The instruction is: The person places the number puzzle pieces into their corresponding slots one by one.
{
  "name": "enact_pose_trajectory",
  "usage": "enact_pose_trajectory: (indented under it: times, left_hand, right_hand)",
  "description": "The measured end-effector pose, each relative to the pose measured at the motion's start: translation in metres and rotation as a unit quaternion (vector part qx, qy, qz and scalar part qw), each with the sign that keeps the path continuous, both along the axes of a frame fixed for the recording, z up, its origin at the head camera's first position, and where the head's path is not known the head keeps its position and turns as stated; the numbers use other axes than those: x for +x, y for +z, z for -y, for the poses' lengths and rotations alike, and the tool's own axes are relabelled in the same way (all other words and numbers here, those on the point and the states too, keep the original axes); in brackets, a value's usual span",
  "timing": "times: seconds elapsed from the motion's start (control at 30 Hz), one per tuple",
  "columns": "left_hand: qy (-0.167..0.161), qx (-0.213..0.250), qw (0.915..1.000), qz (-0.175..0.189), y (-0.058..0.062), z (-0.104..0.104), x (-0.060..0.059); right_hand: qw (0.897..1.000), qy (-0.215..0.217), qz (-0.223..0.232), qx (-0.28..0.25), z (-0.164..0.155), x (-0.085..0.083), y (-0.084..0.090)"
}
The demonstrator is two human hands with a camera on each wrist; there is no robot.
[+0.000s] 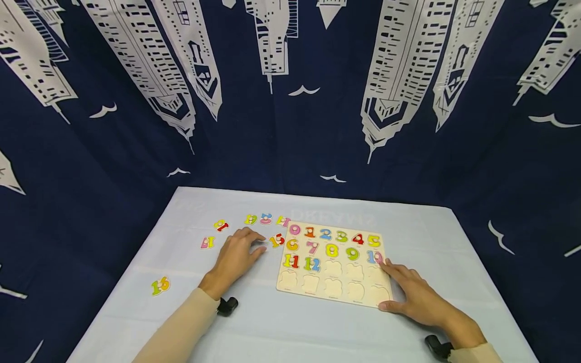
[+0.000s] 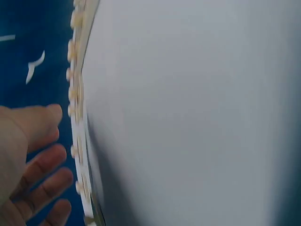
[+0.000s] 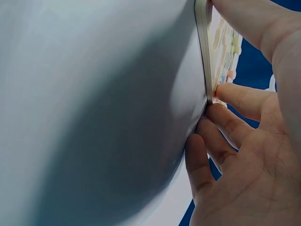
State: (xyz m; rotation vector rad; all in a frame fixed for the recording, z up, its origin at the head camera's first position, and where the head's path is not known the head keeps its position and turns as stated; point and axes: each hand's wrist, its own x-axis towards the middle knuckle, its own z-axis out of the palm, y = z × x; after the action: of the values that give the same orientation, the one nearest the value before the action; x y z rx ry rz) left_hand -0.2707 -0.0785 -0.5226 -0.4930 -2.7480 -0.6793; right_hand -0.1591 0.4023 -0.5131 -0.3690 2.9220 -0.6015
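Note:
A pale wooden number puzzle board (image 1: pixel 322 295) lies on the table, with coloured number pieces from 0 to 12 in its upper recesses and bare wooden recesses below. My right hand (image 1: pixel 413 295) touches the board's right edge, thumb by the lower corner and fingertips near the 10 piece (image 1: pixel 374 257); the right wrist view shows its fingers fairly straight along the edge. My left hand (image 1: pixel 236 259) is left of the board, holding nothing visible, its fingers loosely bent. Nearest to it lies a red and orange 15 piece (image 1: pixel 277 240). The left wrist view shows its fingers apart from the pieces.
Several loose number pieces lie left of the board: a green-orange 16 piece (image 1: pixel 161 286), a pink and yellow piece (image 1: pixel 207 243), a yellow-red piece (image 1: pixel 221 225), and a 19 piece (image 1: pixel 250 219). A white cloth (image 1: pixel 254 333) covers the table. Behind hangs a navy skyline-print curtain (image 1: pixel 272 136).

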Motion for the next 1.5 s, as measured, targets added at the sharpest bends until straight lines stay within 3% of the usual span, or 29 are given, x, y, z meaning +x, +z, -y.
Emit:
enact_pose_trajectory:
  times: [0.17,0.27,0.47,0.6,0.97,1.2,1.33,1.5]
  left_hand:
    - [0.070,0.025,0.9972,0.006,0.002,0.029,-0.003]
    - [0.089,0.034,0.9954,0.012,0.002,0.041,-0.002]
    - [0.090,0.037,0.9948,0.031,-0.001,0.054,-0.001]
    - [0.095,0.042,0.9943,0.024,-0.003,0.058,-0.001]
    - [0.092,0.034,0.9949,0.027,-0.004,0.058,-0.003]
    - [0.060,0.069,0.9955,0.022,0.003,0.039,0.000]
    - [0.020,0.101,0.9943,0.026,0.008,0.021,0.001]
    - [-0.039,0.105,0.9935,0.021,0.013,-0.001,0.003]
  right_hand:
    - [1.000,-0.004,0.004,-0.001,0.001,0.001,0.001]
    - [1.000,-0.003,0.007,-0.002,0.001,0.002,0.001]
    - [1.000,-0.004,0.005,0.002,0.003,0.002,0.000]
    - [1.000,0.000,0.009,-0.004,0.006,0.000,0.001]
    - [1.000,-0.002,0.009,-0.015,0.006,0.001,-0.003]
    - [1.000,-0.006,0.013,-0.021,0.001,0.003,0.000]
    - [1.000,-0.009,0.009,-0.019,-0.001,0.004,0.001]
    - [1.000,-0.011,0.011,-0.022,0.001,0.004,0.005]
